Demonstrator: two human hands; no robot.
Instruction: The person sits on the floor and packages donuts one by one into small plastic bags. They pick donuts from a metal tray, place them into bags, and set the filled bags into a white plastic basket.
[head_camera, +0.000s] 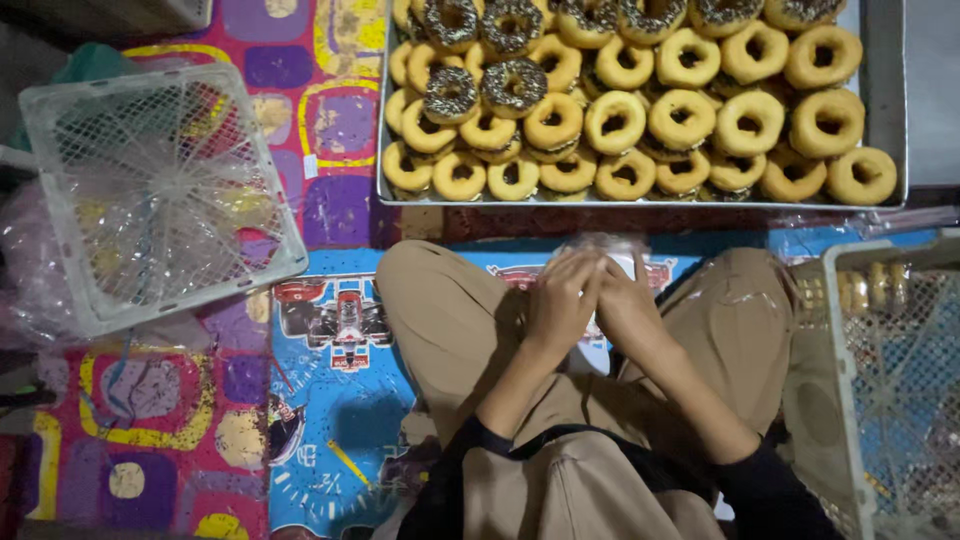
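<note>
I sit cross-legged on a colourful mat. My left hand (562, 300) and my right hand (625, 302) meet in front of my knees, fingers pinched on a clear plastic bag (600, 244) held between them. What is inside the bag is hidden by my fingers. Just beyond my hands lies a large metal tray (885, 100) packed with several ring doughnuts (690, 120), most plain golden. A few chocolate-sprinkled doughnuts (514, 85) sit at its left and back.
A white plastic mesh basket (150, 190) holding clear plastic bags sits at the left on the mat (330, 400). Another white mesh basket (880, 380) stands at my right knee, with wrapped doughnuts (870, 285) inside. Loose plastic wrap lies at the far left.
</note>
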